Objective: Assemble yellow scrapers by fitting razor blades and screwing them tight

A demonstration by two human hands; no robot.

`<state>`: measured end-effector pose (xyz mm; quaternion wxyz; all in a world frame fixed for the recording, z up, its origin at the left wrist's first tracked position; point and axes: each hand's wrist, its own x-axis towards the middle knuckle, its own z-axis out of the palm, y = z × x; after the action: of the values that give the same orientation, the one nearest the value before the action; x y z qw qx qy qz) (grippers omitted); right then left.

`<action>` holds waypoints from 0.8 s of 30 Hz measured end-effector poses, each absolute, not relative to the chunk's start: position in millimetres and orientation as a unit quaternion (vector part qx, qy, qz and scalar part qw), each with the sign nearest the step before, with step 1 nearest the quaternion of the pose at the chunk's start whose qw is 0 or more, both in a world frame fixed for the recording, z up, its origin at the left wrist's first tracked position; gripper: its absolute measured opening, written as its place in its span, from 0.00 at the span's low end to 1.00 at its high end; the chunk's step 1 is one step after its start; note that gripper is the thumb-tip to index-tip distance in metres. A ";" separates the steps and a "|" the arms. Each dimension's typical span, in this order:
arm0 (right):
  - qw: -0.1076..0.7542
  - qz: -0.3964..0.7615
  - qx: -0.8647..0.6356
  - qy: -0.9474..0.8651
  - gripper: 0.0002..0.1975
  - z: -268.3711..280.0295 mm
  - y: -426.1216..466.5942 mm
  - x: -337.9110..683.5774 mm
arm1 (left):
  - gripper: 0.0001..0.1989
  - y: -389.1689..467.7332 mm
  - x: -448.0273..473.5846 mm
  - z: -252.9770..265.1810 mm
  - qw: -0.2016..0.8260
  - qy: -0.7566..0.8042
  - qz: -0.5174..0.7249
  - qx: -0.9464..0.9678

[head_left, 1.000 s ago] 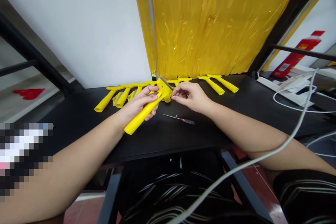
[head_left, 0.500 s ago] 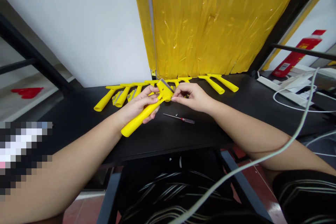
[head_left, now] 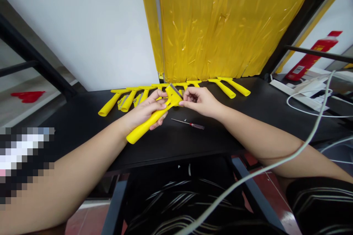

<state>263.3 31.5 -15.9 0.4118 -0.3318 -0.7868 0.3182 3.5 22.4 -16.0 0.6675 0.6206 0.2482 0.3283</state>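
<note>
My left hand [head_left: 150, 109] is wrapped round a yellow scraper [head_left: 146, 125] near its neck. The scraper's hollow handle points down toward me on the left, and a metal blade edge shows along its head. At the right side of the head, my right hand [head_left: 200, 101] has thumb and forefinger pinched against it; whatever is between those fingertips is too small to make out. Below the hands, a screwdriver [head_left: 196, 126] with a dark red handle lies on the black table [head_left: 165, 152], beside a tiny pale piece [head_left: 185, 119].
More yellow scrapers [head_left: 109, 104] lie in a row along the table's back edge, with two [head_left: 227, 90] farther right. A white cable [head_left: 248, 180] crosses in front of my right forearm. A red bottle [head_left: 311, 57] stands at the right. Yellow film [head_left: 220, 25] hangs behind.
My right thumb and fingers have shifted slightly at the scraper's head. My left hand and the scraper are almost still.
</note>
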 end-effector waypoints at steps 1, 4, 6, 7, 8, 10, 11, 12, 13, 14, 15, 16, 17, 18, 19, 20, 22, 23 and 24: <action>0.409 0.314 -0.332 -0.790 0.20 -15.1 31.3 263.6 | 0.18 22.3 3.6 -15.9 0.669 0.246 0.327 0.621; 0.395 0.296 -0.334 -0.803 0.20 -14.0 31.2 263.9 | 0.19 21.9 4.1 -15.0 0.669 0.244 0.321 0.624; 0.391 0.290 -0.338 -0.805 0.20 -15.6 32.1 263.2 | 0.18 21.8 4.6 -14.2 0.667 0.248 0.315 0.628; 0.391 0.291 -0.340 -0.804 0.20 -16.8 32.8 262.9 | 0.18 21.8 4.7 -13.8 0.665 0.254 0.313 0.629; 0.393 0.292 -0.341 -0.803 0.20 -17.9 33.5 262.8 | 0.18 21.9 4.7 -13.3 0.662 0.263 0.313 0.628; 0.397 0.292 -0.343 -0.800 0.18 -18.0 34.2 264.4 | 0.19 22.3 4.1 -12.3 0.654 0.282 0.316 0.627; 0.393 0.289 -0.345 -0.802 0.18 -16.7 33.8 266.5 | 0.19 22.9 3.4 -11.9 0.648 0.293 0.321 0.626; 0.380 0.286 -0.348 -0.808 0.17 -14.5 32.7 269.5 | 0.19 23.7 2.3 -11.5 0.641 0.303 0.327 0.625; 0.357 0.284 -0.352 -0.817 0.16 -11.6 31.0 273.3 | 0.19 24.8 1.0 -11.3 0.634 0.313 0.332 0.625; 0.316 0.284 -0.357 -0.832 0.16 -8.3 28.8 277.4 | 0.19 26.2 -0.4 -11.1 0.625 0.323 0.337 0.626; 0.256 0.287 -0.361 -0.849 0.16 -5.1 26.3 281.5 | 0.19 27.8 -2.0 -11.0 0.616 0.331 0.341 0.629; 0.192 0.293 -0.368 -0.861 0.16 -2.4 23.6 285.2 | 0.20 29.3 -3.6 -10.8 0.607 0.338 0.344 0.632; 0.134 0.298 -0.373 -0.869 0.17 -0.5 21.0 288.0 | 0.20 30.8 -5.0 -10.6 0.599 0.344 0.348 0.634; 0.087 0.297 -0.377 -0.873 0.17 0.6 18.7 289.7 | 0.20 32.0 -6.1 -10.4 0.592 0.349 0.351 0.636; 0.054 0.294 -0.381 -0.875 0.16 0.9 16.8 290.2 | 0.20 32.9 -7.0 -10.1 0.586 0.353 0.354 0.638; 0.034 0.288 -0.383 -0.877 0.14 0.6 15.3 289.9 | 0.20 33.5 -7.6 -9.8 0.582 0.357 0.355 0.638; 0.018 0.276 -0.380 -0.883 0.10 -0.5 13.8 288.1 | 0.19 34.1 -8.1 -9.4 0.574 0.365 0.358 0.640; 0.014 0.272 -0.374 -0.887 0.08 -0.7 13.7 287.5 | 0.19 34.3 -8.2 -9.5 0.570 0.368 0.359 0.640; 0.014 0.271 -0.367 -0.890 0.06 -0.4 14.0 287.5 | 0.19 34.7 -8.3 -9.8 0.567 0.370 0.361 0.641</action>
<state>287.5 14.0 -0.4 0.0136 -0.3673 -0.8896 0.2711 -8.3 34.7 -9.8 0.5674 0.6408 0.3701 0.3614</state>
